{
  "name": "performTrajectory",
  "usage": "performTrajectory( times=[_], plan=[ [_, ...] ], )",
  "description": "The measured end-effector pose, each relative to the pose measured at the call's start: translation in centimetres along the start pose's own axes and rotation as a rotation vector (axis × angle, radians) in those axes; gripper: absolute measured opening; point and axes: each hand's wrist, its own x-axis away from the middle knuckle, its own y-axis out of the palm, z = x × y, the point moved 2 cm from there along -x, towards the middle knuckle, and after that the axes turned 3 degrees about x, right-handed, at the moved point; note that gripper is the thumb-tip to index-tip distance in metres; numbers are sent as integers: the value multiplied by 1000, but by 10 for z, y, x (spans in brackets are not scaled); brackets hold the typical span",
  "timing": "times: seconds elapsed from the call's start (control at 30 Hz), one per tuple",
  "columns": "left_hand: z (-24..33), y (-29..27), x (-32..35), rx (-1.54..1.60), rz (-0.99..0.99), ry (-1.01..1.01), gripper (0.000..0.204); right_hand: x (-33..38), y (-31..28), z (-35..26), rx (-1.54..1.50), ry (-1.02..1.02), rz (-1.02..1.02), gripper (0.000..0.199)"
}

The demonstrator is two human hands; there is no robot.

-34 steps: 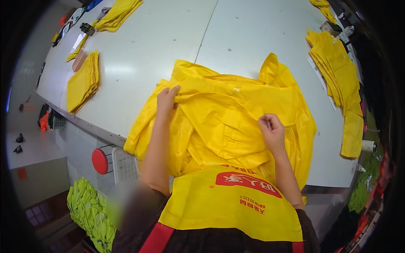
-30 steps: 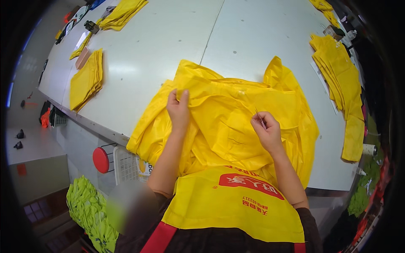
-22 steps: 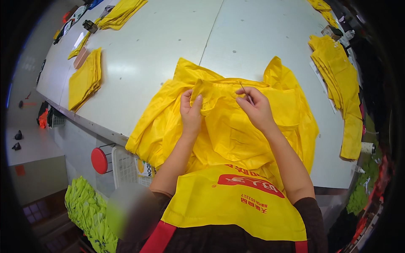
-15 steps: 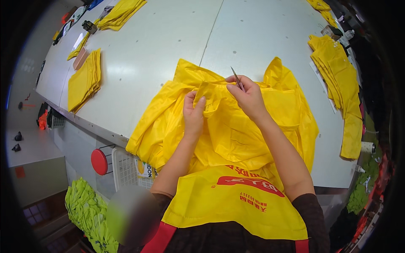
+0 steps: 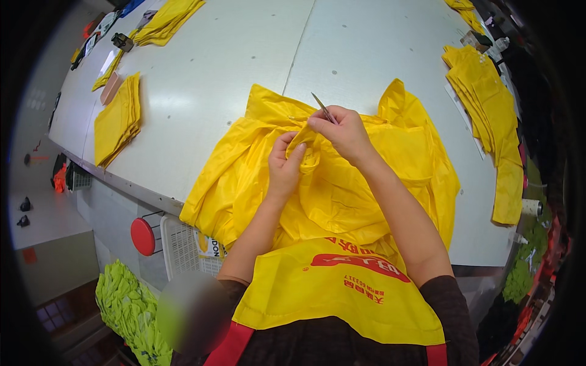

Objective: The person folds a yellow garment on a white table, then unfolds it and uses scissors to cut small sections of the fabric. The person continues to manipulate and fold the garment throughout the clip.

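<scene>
A large crumpled yellow garment [image 5: 366,177] of thin, shiny cloth lies across the near part of the table. My left hand [image 5: 285,168] pinches a gathered edge of it between thumb and fingers. Just right of and slightly above that, my right hand [image 5: 342,134] is closed, its thumb and fingertips at the same bit of cloth. Slim, pointed metal thread snips [image 5: 323,107] are tucked in the right hand, their tips pointing up and left, away from the cloth. Their handle is hidden in my palm.
Folded yellow pieces lie in a left stack [image 5: 118,119], a far-left stack [image 5: 168,24] and a right stack [image 5: 482,97] on the pale table [image 5: 244,55]. Beside the table at left are a red stool [image 5: 143,236], a white basket [image 5: 174,244] and a lime-green cloth heap [image 5: 131,314].
My right hand has moved left, closer to my left hand, carrying the snips with it. The held cloth edge is drawn up between both hands.
</scene>
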Motion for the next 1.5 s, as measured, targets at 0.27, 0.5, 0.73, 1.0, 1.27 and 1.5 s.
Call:
performTrajectory(
  times=[0.27,0.5,0.73,1.0,1.27,1.5],
  plan=[
    [20,-71,-44,-470,160,-122,30,35,-91,29,181,-228,483,21],
    [58,-65,-13,-213,61,-249,44,195,-318,151,965,356,1014,38],
    [38,-110,-21,-429,-207,-113,43,279,-346,225,1167,456,822,37],
    [77,-102,-37,-1174,-269,186,21,162,-119,75,954,-505,353,36],
    [90,-96,-55,-1328,-614,265,13,160,-40,127,1265,-328,-277,79],
    [73,-118,-97,-1945,-779,316,5,159,-44,123,1244,-377,-332,78]
  ],
)
